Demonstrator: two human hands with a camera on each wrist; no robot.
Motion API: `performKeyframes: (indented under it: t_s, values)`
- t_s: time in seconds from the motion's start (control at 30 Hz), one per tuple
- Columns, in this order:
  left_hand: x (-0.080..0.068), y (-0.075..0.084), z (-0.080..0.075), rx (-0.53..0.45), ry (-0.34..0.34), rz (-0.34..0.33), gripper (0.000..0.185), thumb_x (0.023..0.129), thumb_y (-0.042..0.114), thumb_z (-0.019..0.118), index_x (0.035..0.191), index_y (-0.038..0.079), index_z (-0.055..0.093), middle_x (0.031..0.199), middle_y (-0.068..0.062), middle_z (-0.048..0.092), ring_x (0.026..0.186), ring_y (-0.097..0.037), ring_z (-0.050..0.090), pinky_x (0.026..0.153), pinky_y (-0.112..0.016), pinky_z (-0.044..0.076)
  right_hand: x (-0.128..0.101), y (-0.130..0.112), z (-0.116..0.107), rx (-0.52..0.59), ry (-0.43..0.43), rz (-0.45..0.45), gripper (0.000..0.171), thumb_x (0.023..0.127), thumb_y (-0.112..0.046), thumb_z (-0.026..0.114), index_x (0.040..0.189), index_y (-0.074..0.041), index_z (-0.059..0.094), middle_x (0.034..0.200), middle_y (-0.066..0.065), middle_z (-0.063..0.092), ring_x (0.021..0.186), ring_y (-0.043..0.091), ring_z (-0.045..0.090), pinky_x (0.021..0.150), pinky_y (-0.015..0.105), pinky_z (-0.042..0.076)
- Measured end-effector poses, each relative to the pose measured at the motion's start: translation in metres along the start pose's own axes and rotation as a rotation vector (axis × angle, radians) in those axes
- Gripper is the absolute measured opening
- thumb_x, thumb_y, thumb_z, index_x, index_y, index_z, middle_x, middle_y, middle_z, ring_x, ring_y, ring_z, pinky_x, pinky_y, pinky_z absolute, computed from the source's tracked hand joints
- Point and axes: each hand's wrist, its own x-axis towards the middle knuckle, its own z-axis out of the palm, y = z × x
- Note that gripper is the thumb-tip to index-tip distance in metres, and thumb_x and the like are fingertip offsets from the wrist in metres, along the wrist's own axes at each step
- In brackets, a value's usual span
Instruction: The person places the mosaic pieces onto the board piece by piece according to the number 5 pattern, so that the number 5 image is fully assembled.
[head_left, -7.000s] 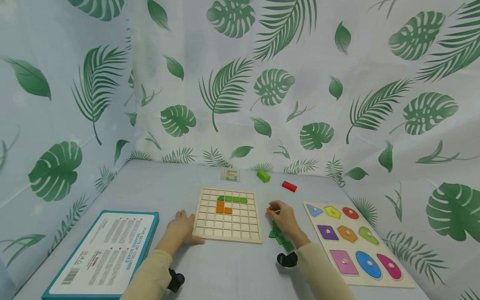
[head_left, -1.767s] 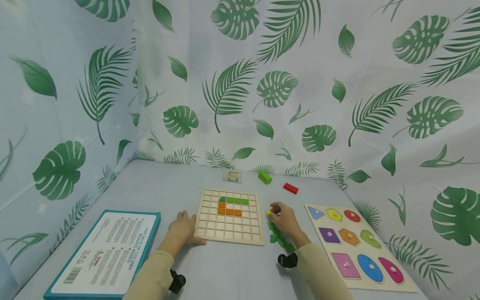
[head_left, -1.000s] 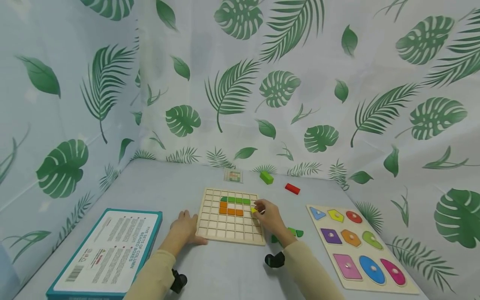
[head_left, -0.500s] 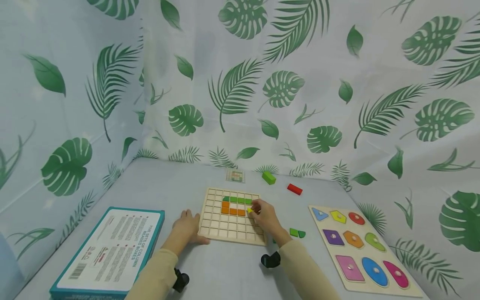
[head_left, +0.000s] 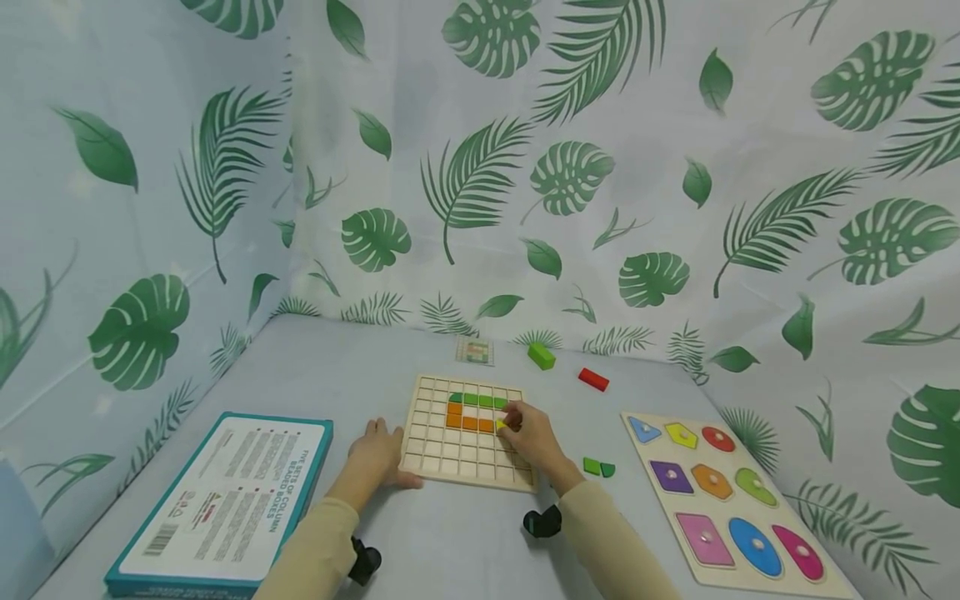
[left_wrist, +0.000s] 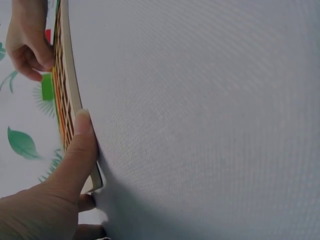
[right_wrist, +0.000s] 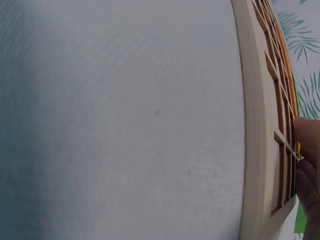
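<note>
The right hand (head_left: 529,432), its thumb and fingers pinching a yellow piece (head_left: 501,425), has crossed on my remote feed from beside the grid board (head_left: 465,454) to the right end of its orange row (head_left: 470,423). I read this as the placing step, lengthening that row, though I cannot tell whether the piece is seated. The left hand (head_left: 377,454), fingers relaxed, still rests at the board's near-left corner on the worktop (head_left: 465,542).

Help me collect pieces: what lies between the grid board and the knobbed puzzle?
In the head view: two visible green pieces and the right forearm.
</note>
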Motion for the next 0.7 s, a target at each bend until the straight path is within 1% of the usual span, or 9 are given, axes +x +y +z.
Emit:
performKeyframes:
  t_s: [0.17,0.27,0.4,0.53,0.7]
  values:
    - [0.001,0.0,0.001,-0.005,-0.001,0.004,0.092,0.066,0.06,0.076,0.127,-0.004,0.053,0.127,-0.033,0.045,0.123,-0.042,0.042,0.089,-0.049,0.047,-0.001,0.0,0.0,0.001,-0.009,0.021,0.032,0.08,-0.005,0.073,0.11,-0.002,0.061,0.084,0.001,0.06,0.075,0.013,0.054,0.069,0.03,0.049]
    - [0.002,0.0,0.002,-0.009,-0.008,0.006,0.092,0.066,0.06,0.075,0.128,-0.004,0.052,0.128,-0.034,0.044,0.123,-0.043,0.041,0.09,-0.049,0.046,-0.001,-0.001,-0.001,0.017,-0.014,0.044,0.032,0.081,-0.005,0.072,0.111,-0.003,0.061,0.086,0.001,0.061,0.077,0.013,0.055,0.072,0.03,0.05]
    - [0.001,-0.001,0.002,-0.002,-0.018,0.006,0.093,0.067,0.06,0.075,0.13,-0.004,0.051,0.13,-0.035,0.042,0.125,-0.044,0.039,0.09,-0.05,0.046,-0.004,0.0,-0.004,0.039,-0.004,0.034,0.03,0.082,-0.003,0.071,0.111,-0.001,0.061,0.089,0.003,0.063,0.08,0.014,0.057,0.075,0.032,0.051]
    - [-0.001,-0.001,0.0,0.007,-0.023,0.006,0.092,0.068,0.06,0.075,0.129,-0.004,0.051,0.128,-0.034,0.043,0.123,-0.043,0.04,0.088,-0.05,0.047,-0.007,0.007,-0.013,0.062,0.015,0.033,0.027,0.084,-0.004,0.07,0.109,-0.001,0.062,0.089,0.003,0.063,0.081,0.015,0.059,0.075,0.032,0.051]
    - [-0.001,0.0,-0.002,-0.006,-0.025,0.011,0.091,0.068,0.059,0.075,0.129,-0.005,0.051,0.128,-0.034,0.044,0.122,-0.043,0.041,0.089,-0.05,0.046,-0.012,0.019,-0.024,0.056,0.043,0.078,0.023,0.085,-0.007,0.069,0.107,-0.002,0.064,0.089,0.002,0.064,0.083,0.016,0.06,0.076,0.034,0.052]
